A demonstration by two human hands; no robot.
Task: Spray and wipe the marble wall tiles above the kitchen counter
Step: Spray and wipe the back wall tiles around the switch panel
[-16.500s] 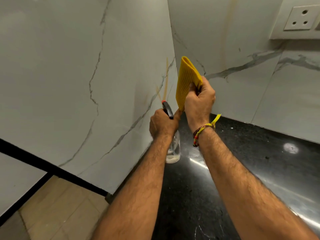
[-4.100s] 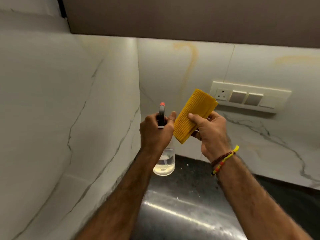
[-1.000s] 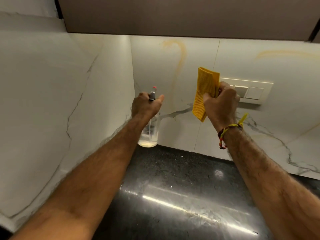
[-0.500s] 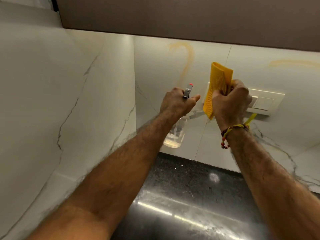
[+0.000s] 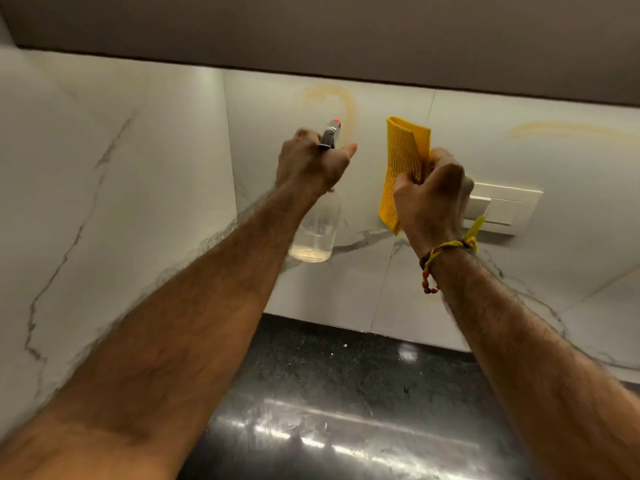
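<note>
Up near the back wall's marble tiles, the left hand has its fingers wrapped tight round the neck of a clear spray bottle, its red-tipped nozzle aimed at an orange smear. No label or writing shows on the bottle. Just beside it, the right hand is fisted on a folded yellow ribbed cloth, held upright in front of the wall. Behind that hand sits a white switch plate. Below, the black worktop meets the tiles along its far edge.
</note>
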